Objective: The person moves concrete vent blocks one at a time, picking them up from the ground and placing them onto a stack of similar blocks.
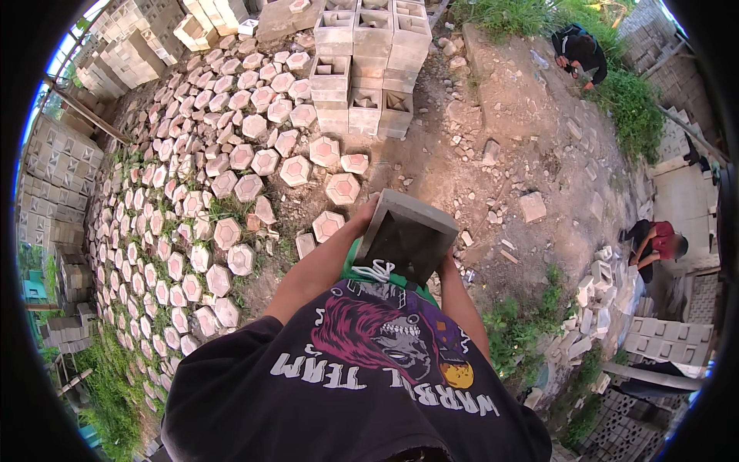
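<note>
A grey concrete block (413, 212) with a square, recessed dark face is held at my waist, tilted against the front of my clothes. My left hand (365, 216) grips its left side near the top corner. On the opposite side, my right hand (447, 266) holds the block lower down; most of its fingers are hidden behind the block. Ahead stands a stack of similar hollow concrete blocks (371, 71). Beside my left arm, hexagonal paving blocks (329, 225) with reddish centres lie on the ground.
Many more hexagonal pavers (228, 232) spread over the ground to the left. Rubble (532, 205) litters the dirt on the right. One person (579, 55) crouches at the far right, another (654, 242) nearer beside broken blocks (599, 286). Block stacks (61, 173) line the left edge.
</note>
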Motion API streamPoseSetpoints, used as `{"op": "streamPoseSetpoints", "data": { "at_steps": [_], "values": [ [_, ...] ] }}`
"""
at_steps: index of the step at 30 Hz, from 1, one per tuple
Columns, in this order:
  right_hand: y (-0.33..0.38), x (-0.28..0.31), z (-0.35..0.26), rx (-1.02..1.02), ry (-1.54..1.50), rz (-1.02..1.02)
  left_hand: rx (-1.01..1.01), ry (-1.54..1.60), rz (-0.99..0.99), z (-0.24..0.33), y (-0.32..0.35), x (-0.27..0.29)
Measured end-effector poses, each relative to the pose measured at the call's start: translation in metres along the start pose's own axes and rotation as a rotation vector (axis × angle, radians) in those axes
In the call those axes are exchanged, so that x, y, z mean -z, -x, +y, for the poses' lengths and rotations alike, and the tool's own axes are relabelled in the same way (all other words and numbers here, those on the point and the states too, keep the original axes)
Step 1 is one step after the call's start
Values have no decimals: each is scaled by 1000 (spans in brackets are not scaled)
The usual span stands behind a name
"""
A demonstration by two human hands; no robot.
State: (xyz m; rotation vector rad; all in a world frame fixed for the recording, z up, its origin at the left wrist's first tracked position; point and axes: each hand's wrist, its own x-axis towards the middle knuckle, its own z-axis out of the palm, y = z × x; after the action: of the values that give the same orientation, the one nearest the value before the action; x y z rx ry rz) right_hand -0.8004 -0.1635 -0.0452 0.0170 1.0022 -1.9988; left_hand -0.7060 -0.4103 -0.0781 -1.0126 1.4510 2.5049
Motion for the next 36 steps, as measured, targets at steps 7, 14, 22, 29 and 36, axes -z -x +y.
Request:
{"op": "streamPoseSetpoints", "data": {
  "at_steps": [7,14,22,29,36],
  "values": [
    [-110,-40,-13,-22,20,15,-195,12,-27,97,-27,24],
    [-198,-64,-6,-108,68,-51,-221,143,17,136,-64,73],
    [-274,-80,5,-266,-34,-96,-134,293,64,153,-104,117],
    [-345,-89,8,-283,20,-34,-157,373,88,164,-142,157],
    [-422,-129,7,-411,54,-12,-148,387,182,192,-192,207]
  ]
}}
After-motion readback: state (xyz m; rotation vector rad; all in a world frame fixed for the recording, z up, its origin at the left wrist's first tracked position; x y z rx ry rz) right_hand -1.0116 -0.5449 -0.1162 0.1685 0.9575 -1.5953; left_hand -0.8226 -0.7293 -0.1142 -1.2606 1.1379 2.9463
